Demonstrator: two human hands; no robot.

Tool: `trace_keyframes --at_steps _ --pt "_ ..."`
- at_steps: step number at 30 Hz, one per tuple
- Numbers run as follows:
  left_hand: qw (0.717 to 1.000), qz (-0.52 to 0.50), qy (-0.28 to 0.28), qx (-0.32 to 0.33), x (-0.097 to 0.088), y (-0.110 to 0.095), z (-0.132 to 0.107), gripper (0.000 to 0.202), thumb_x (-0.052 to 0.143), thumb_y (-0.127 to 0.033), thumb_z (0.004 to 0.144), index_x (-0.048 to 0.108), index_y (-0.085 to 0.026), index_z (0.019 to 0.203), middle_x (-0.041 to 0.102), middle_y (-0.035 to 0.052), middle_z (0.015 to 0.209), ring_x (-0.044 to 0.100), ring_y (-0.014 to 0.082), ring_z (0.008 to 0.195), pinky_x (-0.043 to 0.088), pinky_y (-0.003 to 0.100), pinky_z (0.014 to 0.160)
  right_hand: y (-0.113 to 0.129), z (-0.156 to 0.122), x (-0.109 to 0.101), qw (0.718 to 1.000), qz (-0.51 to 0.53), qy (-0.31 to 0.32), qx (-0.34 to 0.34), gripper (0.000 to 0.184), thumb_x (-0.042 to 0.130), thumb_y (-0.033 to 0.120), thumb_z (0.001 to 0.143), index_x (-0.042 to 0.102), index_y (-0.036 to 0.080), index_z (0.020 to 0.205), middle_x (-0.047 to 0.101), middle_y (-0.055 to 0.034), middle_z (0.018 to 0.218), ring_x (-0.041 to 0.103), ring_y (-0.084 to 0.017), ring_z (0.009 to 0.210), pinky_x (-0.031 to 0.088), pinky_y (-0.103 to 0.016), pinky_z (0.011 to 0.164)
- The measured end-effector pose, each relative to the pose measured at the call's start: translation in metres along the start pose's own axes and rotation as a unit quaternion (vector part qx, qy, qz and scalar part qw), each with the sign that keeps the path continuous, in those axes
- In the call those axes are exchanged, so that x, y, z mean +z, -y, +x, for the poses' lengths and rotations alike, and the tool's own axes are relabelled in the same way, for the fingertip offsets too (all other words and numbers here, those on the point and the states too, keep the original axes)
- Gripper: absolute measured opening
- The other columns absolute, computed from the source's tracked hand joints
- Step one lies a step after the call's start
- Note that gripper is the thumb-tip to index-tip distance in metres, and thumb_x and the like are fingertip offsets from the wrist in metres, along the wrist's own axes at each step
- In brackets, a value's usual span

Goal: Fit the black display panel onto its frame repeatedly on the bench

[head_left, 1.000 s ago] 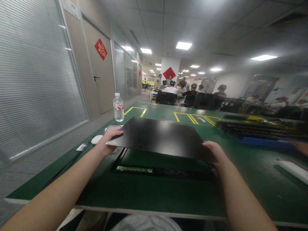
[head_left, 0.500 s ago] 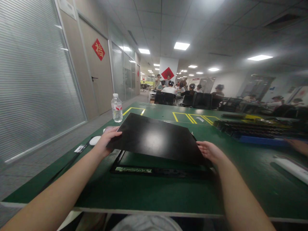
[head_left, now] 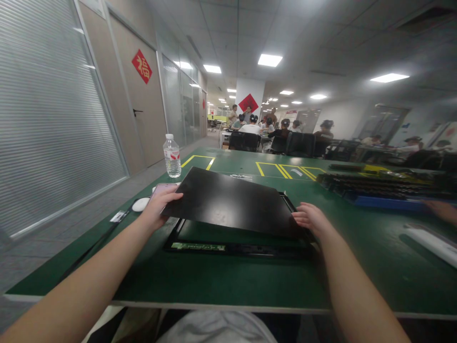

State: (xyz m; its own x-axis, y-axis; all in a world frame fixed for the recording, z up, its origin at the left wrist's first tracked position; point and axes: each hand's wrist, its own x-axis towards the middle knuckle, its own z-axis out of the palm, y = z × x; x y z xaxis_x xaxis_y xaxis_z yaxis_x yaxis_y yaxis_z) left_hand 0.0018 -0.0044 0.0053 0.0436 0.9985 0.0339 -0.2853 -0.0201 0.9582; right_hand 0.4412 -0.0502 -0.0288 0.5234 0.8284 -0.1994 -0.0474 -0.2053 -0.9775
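Between my two hands is a flat black panel (head_left: 228,200) that looks like a display screen, tilted with its left side higher. My left hand (head_left: 159,206) is closed on its left edge, thumb on top. At the right edge my right hand (head_left: 310,219) grips it, the fingertips against the side. Under the panel a black rectangular frame (head_left: 250,250) lies on the green table (head_left: 221,286). A green circuit board strip (head_left: 198,247) shows along the frame's near side. The panel hides much of the frame's far part.
A water bottle (head_left: 172,156) stands at the back left, near a phone (head_left: 164,188) and a white round object (head_left: 140,204). Stacked black parts (head_left: 378,186) and a white bar-shaped object (head_left: 432,245) lie to the right. Another person's hand (head_left: 441,209) is at the right edge.
The panel has been lowered slightly at its left, over the frame, and a bit more of the frame's right side shows. Both hands keep their hold. The view has shifted slightly.
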Motion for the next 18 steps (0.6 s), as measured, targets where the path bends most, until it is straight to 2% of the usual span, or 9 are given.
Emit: trace_keyframes --at_steps 5,10,18 --pt "1.0 0.005 -0.004 -0.003 -0.003 0.001 0.001 0.028 0.072 -0.014 0.06 0.077 -0.017 0.086 0.076 0.0033 0.077 0.071 0.0206 0.065 0.055 0.024 0.055 0.002 -0.003 0.001 0.999 -0.031 -0.019 -0.014 0.053 0.058 0.011 0.077 0.052 0.016 0.129 0.069 -0.0056 0.058 0.064 -0.018 0.046 0.049 -0.022 0.042" --pt "1.0 0.015 0.015 -0.005 -0.006 0.004 0.004 0.029 0.076 -0.017 0.058 0.075 -0.017 0.087 0.077 0.0037 0.081 0.071 0.019 0.064 0.055 0.024 0.057 0.001 -0.001 0.0 0.997 -0.07 -0.028 -0.024 0.047 0.053 0.013 0.081 0.059 0.013 0.128 0.069 -0.006 0.058 0.061 -0.013 0.045 0.038 -0.017 0.04" --pt "0.998 0.048 0.017 -0.027 -0.002 0.012 0.003 0.029 0.075 -0.017 0.06 0.075 -0.018 0.088 0.077 0.0055 0.079 0.072 0.0232 0.069 0.056 0.027 0.058 -0.002 0.006 -0.008 0.992 -0.116 -0.041 -0.031 0.049 0.052 0.016 0.079 0.064 0.012 0.126 0.07 -0.0072 0.061 0.059 -0.013 0.046 0.03 -0.018 0.039"
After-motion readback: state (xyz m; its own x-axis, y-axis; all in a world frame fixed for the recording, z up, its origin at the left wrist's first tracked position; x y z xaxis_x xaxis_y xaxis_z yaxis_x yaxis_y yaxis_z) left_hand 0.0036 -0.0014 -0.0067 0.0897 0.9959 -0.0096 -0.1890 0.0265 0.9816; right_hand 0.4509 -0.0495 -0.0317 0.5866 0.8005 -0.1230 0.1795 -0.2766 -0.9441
